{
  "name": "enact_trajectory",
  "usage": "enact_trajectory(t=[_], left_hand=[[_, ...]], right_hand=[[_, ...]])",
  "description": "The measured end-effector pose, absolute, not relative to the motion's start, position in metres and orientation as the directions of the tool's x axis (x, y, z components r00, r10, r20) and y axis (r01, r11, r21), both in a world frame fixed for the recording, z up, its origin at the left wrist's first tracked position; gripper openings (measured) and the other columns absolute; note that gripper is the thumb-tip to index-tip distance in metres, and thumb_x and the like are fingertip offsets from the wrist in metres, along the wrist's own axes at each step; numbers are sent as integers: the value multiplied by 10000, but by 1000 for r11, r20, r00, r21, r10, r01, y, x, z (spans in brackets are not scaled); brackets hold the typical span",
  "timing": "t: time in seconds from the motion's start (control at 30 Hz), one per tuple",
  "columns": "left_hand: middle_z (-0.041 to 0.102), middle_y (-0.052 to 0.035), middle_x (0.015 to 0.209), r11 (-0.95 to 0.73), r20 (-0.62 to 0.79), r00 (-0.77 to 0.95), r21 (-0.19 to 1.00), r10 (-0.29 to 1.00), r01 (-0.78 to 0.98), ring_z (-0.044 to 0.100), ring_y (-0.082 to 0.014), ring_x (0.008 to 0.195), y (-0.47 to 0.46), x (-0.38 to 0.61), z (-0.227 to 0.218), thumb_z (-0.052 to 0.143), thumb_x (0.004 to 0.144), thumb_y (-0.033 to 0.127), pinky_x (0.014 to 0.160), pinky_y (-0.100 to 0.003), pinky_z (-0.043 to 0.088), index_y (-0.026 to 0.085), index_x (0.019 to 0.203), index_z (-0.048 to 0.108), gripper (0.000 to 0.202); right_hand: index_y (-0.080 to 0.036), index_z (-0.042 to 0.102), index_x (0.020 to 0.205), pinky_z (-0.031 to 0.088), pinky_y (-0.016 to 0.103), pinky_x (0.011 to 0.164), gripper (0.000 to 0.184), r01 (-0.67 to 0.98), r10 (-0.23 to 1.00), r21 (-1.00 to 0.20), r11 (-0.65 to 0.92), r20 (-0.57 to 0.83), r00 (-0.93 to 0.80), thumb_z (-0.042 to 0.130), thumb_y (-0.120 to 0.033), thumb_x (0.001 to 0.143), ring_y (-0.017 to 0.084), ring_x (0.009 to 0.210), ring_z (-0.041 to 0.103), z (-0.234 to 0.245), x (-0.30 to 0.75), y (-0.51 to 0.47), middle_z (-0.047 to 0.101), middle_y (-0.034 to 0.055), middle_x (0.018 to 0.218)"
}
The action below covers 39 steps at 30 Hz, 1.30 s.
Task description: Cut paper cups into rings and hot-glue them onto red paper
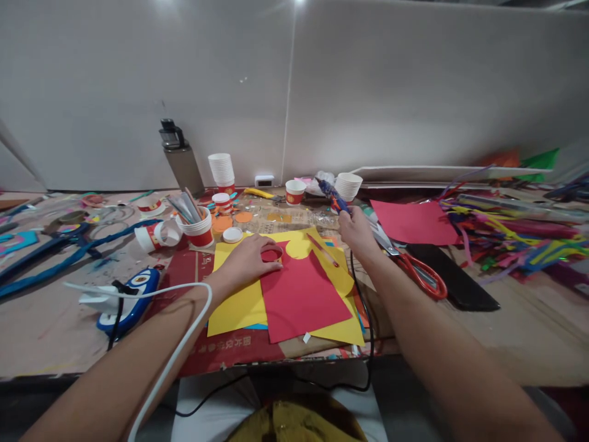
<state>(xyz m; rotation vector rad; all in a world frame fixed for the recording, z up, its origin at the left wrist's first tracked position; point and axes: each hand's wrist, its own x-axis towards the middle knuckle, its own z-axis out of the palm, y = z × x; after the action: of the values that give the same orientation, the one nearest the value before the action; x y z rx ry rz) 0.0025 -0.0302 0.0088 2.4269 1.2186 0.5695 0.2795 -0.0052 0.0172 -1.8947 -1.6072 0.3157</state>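
My right hand [359,231] is wrapped round a blue hot glue gun [337,201], its nozzle tilted up and away from me toward the white paper cups. A black cord trails down from it. My left hand [251,256] is curled on the paper, thumb and fingers about a small red ring [276,250], which looks like a curved paper strip. Beneath that hand lie yellow paper [234,301] and a red sheet [304,301]. A thin brown-orange stick [322,248] rests across the yellow paper near a scalloped cut-out edge.
Red-handled scissors [421,276] and a black phone [453,279] lie right of my right arm. Paper cups, one with sticks [196,230], stand left. A blue-white power strip [131,301] with a white cable sits by my left arm. A bottle [183,162] stands behind.
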Motion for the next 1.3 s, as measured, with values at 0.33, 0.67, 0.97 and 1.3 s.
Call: enact_trajectory(t=[0.33,0.67,0.97,1.3], left_hand=[[671,-41,1083,-590,252,546,505,799,630,585,-228,1008,-25,1,-2,682,766,459,906,-356,448,232,1050,692,364],[513,-121,1399,-592,220,551,350,805,726,428,-319,1310,-20,1,-16,638,717,672,1094,-487,329,203,1284,557,740],[576,-113,1277,-621,280,555,354,784,699,509,-280,1194,-19,-1,-15,659,746,600,1041,-443,391,199,1225,593,627],[603,-112,1271,-648,288,581,348,761,677,518,-283,1193,-21,-1,-9,685,739,572,1051,-442,390,173,1266,562,673]], right_hand=[[-128,467,1183,478,373,755,385,845,935,-501,-186,173,309,421,-395,908,300,918,638,5,259,13,660,191,1049],[-189,566,1217,321,482,982,348,969,896,-105,223,414,-161,516,-249,877,339,1215,414,7,247,5,495,149,1359],[-179,628,1107,316,419,883,284,921,919,-33,387,96,-383,441,-321,948,296,1137,494,0,223,21,595,132,1234],[-169,644,911,295,369,825,264,924,925,-36,381,2,-381,420,-304,949,256,1037,580,18,218,20,699,109,1065]])
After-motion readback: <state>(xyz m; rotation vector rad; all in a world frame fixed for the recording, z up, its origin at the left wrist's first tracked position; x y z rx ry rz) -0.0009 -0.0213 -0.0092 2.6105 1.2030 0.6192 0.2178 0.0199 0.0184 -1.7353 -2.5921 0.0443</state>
